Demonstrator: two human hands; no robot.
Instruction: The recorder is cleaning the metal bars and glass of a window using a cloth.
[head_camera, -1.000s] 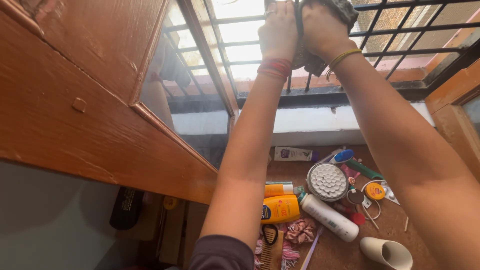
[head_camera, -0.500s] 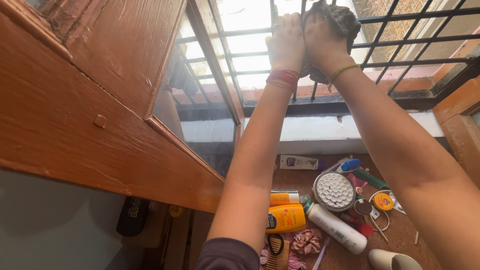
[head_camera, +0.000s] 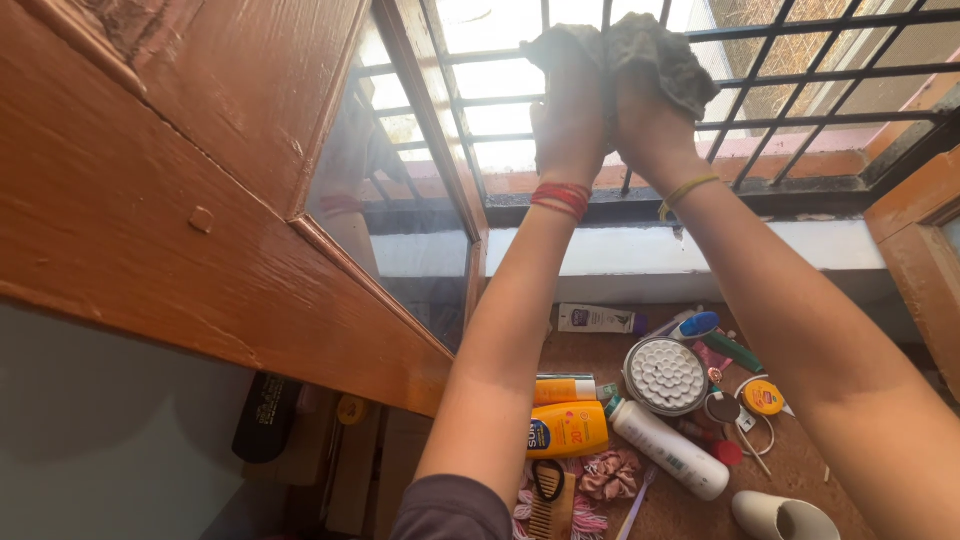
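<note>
Both my hands are raised to the black window grille (head_camera: 800, 75). My left hand (head_camera: 568, 120) and my right hand (head_camera: 650, 125) together grip a grey cloth (head_camera: 660, 50) wrapped around one vertical bar of the grille. The cloth bunches over my fingers and hides them. Red bangles circle my left wrist and a yellow band circles my right wrist.
An open wooden window shutter (head_camera: 200, 200) with a glass pane stands at the left. Below lie a yellow bottle (head_camera: 565, 430), a white bottle (head_camera: 665, 450), a round tub of cotton swabs (head_camera: 665, 375), a comb (head_camera: 545, 505), a scrunchie (head_camera: 610, 472) and a white cup (head_camera: 785, 515).
My hands and the cloth have slid down the bar a little, and the cloth now covers more of both hands. The view has shifted slightly.
</note>
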